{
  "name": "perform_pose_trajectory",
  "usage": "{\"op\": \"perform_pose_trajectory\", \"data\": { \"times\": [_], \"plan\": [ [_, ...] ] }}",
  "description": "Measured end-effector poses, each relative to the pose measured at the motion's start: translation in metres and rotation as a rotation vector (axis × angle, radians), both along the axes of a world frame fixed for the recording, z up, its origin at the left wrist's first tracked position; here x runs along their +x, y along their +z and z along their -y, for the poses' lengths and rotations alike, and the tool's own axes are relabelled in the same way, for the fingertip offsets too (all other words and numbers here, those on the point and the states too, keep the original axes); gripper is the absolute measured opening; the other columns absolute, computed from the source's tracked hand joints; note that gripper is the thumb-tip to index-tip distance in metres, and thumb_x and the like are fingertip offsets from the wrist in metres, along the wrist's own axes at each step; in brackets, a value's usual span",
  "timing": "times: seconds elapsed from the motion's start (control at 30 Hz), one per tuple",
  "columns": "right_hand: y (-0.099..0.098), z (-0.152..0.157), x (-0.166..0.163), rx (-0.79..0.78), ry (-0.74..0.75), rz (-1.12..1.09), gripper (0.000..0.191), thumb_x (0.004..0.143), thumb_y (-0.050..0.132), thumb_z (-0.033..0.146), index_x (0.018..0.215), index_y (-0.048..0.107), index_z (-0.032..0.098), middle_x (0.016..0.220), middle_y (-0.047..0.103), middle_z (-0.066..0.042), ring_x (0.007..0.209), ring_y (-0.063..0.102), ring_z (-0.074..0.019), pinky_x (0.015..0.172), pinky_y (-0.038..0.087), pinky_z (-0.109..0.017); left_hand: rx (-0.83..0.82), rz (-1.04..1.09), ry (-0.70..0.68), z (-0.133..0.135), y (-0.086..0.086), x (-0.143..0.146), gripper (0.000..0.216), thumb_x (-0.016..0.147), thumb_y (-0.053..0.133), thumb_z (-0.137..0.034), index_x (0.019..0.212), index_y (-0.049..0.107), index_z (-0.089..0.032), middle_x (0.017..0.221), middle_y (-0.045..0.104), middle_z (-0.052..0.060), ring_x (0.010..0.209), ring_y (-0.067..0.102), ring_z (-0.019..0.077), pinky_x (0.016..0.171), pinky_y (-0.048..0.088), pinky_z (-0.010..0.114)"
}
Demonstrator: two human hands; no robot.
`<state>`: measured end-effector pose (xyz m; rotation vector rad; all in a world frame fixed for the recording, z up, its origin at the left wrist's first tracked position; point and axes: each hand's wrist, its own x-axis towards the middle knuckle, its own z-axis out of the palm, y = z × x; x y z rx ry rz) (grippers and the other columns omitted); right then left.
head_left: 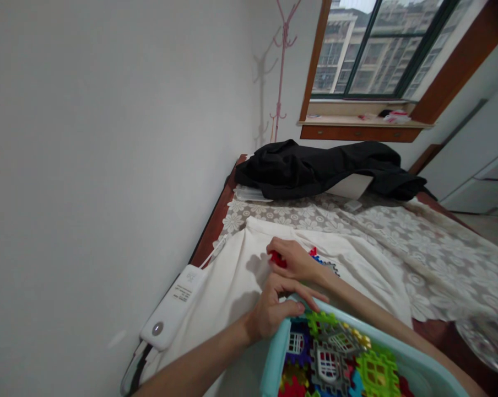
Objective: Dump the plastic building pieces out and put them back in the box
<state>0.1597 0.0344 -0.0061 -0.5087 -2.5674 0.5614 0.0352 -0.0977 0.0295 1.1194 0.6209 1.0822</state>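
Observation:
My left hand (271,306) rests at the near-left corner of a light blue plastic bin (428,353), its thumb and fingers on the rim. Colourful interlocking building blocks fill the bin, among them a lime green block (377,372) and a grey block with a white grid (327,364). Just beyond the bin, my right hand (296,259) is closed around a red building block (277,259), partly covered by the fingers. Behind my right wrist, joined red, blue and grey blocks (331,267) lie on a white cloth (360,264), partly hidden by the arm.
A white power strip-like box (172,309) with a cable lies along the left wall. Black clothing (315,165) is heaped at the far end of the floral-covered surface (451,248). A pink coat stand (280,82) stands near the window. A shiny round object (486,342) is at right.

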Motion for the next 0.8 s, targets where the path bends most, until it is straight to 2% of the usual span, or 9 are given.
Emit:
{"op": "perform_pose_trajectory", "data": {
  "times": [0.07,0.17,0.23,0.3,0.37,0.43,0.53,0.67,0.8],
  "plan": [
    [0.011,-0.01,0.013,-0.057,-0.128,-0.138,0.014,0.091,0.061,0.016,0.104,0.063,0.022,0.093,0.064,-0.002,0.079,0.06,-0.0189,0.074,0.047,-0.032,-0.013,-0.016,0.007,0.0,0.0,0.0,0.029,0.066,0.071,-0.018,0.088,0.089,-0.015,0.106,0.085,0.013,0.099,0.079,0.0298,0.085,0.054,0.032],
    [0.014,-0.019,0.04,-0.106,-0.269,-0.13,0.01,0.098,0.056,0.022,0.099,0.066,0.021,0.091,0.065,-0.004,0.083,0.062,-0.0209,0.079,0.049,-0.035,-0.022,-0.019,0.017,0.002,-0.001,0.0,0.029,0.065,0.071,-0.019,0.088,0.089,-0.014,0.107,0.085,0.014,0.101,0.078,0.0306,0.087,0.053,0.033],
    [0.005,-0.015,0.06,-0.096,-0.304,-0.035,0.016,0.1,0.059,0.03,0.109,0.069,0.021,0.103,0.069,-0.009,0.095,0.066,-0.0253,0.087,0.052,-0.041,-0.025,-0.008,0.026,0.002,-0.002,0.0,0.029,0.065,0.071,-0.019,0.088,0.089,-0.014,0.108,0.085,0.014,0.101,0.078,0.0306,0.089,0.053,0.034],
    [-0.011,-0.004,0.077,-0.04,-0.293,0.056,0.036,0.097,0.07,0.042,0.128,0.068,0.023,0.126,0.069,-0.013,0.118,0.063,-0.0331,0.101,0.05,-0.051,-0.017,-0.004,0.038,0.001,-0.002,0.001,0.028,0.066,0.071,-0.019,0.088,0.088,-0.014,0.107,0.085,0.014,0.1,0.078,0.0305,0.09,0.053,0.035],
    [-0.027,0.011,0.089,0.04,-0.29,0.105,0.057,0.09,0.078,0.049,0.14,0.063,0.026,0.146,0.062,-0.014,0.138,0.052,-0.0397,0.114,0.041,-0.062,0.002,0.001,0.042,0.0,-0.001,0.002,0.026,0.067,0.071,-0.019,0.087,0.088,-0.014,0.105,0.085,0.014,0.1,0.077,0.031,0.09,0.053,0.036],
    [-0.038,0.023,0.096,0.093,-0.3,0.105,0.058,0.09,0.079,0.05,0.14,0.062,0.025,0.152,0.059,-0.014,0.146,0.045,-0.0407,0.121,0.033,-0.065,0.021,0.013,0.033,0.0,0.0,0.002,0.024,0.068,0.071,-0.019,0.085,0.088,-0.015,0.103,0.085,0.014,0.101,0.077,0.0318,0.091,0.053,0.037],
    [-0.043,0.031,0.098,0.093,-0.305,0.067,0.044,0.092,0.075,0.043,0.129,0.064,0.022,0.141,0.064,-0.014,0.139,0.051,-0.0368,0.117,0.04,-0.058,0.029,-0.008,0.036,0.0,0.001,0.001,0.023,0.07,0.071,-0.02,0.085,0.088,-0.016,0.103,0.085,0.014,0.101,0.076,0.0314,0.092,0.053,0.037],
    [-0.034,0.029,0.098,0.089,-0.287,0.066,0.032,0.089,0.073,0.035,0.117,0.064,0.021,0.128,0.067,-0.014,0.117,0.059,-0.0333,0.101,0.049,-0.053,0.046,-0.088,0.072,0.003,-0.002,-0.002,0.02,0.075,0.073,-0.024,0.087,0.088,-0.017,0.108,0.085,0.012,0.099,0.076,0.0293,0.096,0.052,0.036],
    [-0.027,0.026,0.1,0.071,-0.327,0.064,0.036,0.092,0.066,0.027,0.127,0.062,0.022,0.126,0.067,-0.013,0.113,0.058,-0.0315,0.097,0.05,-0.049,0.046,-0.103,0.089,0.005,-0.003,-0.003,0.018,0.079,0.074,-0.026,0.089,0.087,-0.019,0.11,0.085,0.01,0.101,0.076,0.0269,0.096,0.05,0.033]
  ]
}}
